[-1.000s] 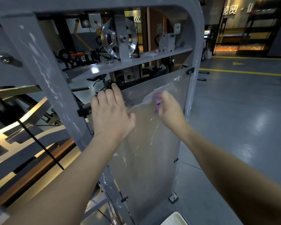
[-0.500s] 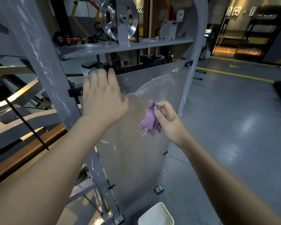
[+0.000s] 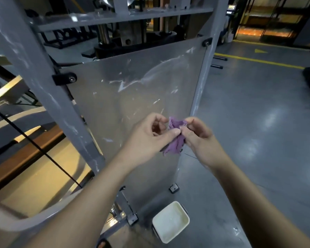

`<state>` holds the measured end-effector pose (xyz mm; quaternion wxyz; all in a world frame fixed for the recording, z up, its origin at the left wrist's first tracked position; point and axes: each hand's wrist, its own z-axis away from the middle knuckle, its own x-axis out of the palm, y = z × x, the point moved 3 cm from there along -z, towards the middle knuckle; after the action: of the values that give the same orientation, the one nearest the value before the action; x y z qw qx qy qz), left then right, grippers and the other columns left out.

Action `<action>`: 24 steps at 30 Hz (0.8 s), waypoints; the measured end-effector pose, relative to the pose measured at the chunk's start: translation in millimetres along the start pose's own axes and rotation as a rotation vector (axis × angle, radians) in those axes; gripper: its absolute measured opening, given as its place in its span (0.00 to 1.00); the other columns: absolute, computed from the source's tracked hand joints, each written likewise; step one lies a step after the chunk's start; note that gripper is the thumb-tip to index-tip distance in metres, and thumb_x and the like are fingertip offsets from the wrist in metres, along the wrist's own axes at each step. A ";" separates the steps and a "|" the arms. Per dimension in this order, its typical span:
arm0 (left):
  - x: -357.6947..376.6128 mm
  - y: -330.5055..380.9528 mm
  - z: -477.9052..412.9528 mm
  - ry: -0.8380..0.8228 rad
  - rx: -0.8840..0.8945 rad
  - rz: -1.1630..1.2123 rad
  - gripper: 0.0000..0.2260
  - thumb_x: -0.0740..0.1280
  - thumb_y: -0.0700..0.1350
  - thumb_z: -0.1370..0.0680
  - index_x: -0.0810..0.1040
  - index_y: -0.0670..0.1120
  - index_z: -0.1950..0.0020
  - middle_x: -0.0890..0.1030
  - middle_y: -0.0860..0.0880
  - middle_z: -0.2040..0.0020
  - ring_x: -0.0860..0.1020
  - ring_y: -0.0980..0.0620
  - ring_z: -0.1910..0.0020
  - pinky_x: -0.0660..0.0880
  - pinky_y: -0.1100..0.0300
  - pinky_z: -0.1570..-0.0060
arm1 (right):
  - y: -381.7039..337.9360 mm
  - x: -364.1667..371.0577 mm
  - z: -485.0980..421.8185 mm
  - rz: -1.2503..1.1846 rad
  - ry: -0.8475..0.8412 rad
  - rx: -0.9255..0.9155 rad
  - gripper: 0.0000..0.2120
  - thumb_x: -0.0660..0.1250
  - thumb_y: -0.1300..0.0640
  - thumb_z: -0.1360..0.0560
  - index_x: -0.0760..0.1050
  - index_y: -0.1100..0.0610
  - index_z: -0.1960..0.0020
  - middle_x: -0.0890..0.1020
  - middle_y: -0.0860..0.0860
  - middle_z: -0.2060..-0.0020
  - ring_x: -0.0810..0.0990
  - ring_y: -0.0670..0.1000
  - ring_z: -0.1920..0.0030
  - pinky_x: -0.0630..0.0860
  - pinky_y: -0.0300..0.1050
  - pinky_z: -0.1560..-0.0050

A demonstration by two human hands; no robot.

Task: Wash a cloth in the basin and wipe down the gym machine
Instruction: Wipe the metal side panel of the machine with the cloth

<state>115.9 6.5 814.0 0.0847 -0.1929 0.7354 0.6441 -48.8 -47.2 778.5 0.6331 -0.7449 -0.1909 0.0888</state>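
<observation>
A small purple cloth (image 3: 175, 138) is held between both hands in front of the gym machine (image 3: 43, 72). It is pinched by the left hand (image 3: 147, 138) between thumb and curled fingers, with the thumb tip pressed on the cloth's middle, and it is gripped from the other side by the right hand (image 3: 198, 138), whose fingers are curled round its upper edge. The cloth is crumpled, and its lower part hangs loose beneath the two thumbs.

Below the grip, on the grey floor (image 3: 258, 122), a cream rectangular basin (image 3: 170, 221) is seen, just beside the foot of the machine; whether water is in it cannot be told.

Directly behind the grip, a translucent panel (image 3: 132, 90) is fixed between two grey uprights of the machine, streaked with pale smears above the hands. To the left of the grip, a black bracket (image 3: 64, 78) holds the panel's upper corner to the upright, and a black cable (image 3: 34, 145) runs slantwise further left. Above and beyond the grip, a grey crossbar (image 3: 125, 16) spans the frame. Far to the right, a yellow line (image 3: 258, 59) is painted on the floor.
</observation>
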 end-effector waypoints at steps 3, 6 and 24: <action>8.4 -13.0 -5.8 -0.044 -0.037 0.075 0.10 0.73 0.56 0.28 0.79 0.51 0.55 0.81 0.54 0.60 0.78 0.53 0.61 0.79 0.46 0.50 | 0.8 -10.3 2.7 -0.011 0.027 0.028 0.06 0.66 0.58 0.20 0.76 0.61 0.51 0.77 0.56 0.58 0.78 0.54 0.56 0.75 0.53 0.51; 9.1 -19.6 -10.4 -0.065 -0.140 0.221 0.04 0.70 0.46 0.26 0.82 0.46 0.56 0.81 0.47 0.59 0.77 0.49 0.59 0.79 0.44 0.50 | -1.7 -23.5 3.1 -0.077 0.093 0.082 0.11 0.66 0.56 0.21 0.72 0.64 0.53 0.71 0.56 0.59 0.70 0.55 0.58 0.67 0.50 0.56; 17.5 -16.6 -8.9 -0.506 -0.342 0.285 0.11 0.77 0.56 0.33 0.87 0.51 0.56 0.81 0.50 0.56 0.75 0.50 0.53 0.70 0.51 0.45 | -29.1 -30.9 3.6 0.073 0.133 0.141 0.10 0.62 0.57 0.15 0.75 0.56 0.55 0.75 0.54 0.60 0.74 0.54 0.59 0.73 0.48 0.58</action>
<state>107.6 -6.8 793.6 0.1400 0.0667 0.5918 0.7911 -83.3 -52.5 802.9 0.6915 -0.7093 -0.1143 0.0755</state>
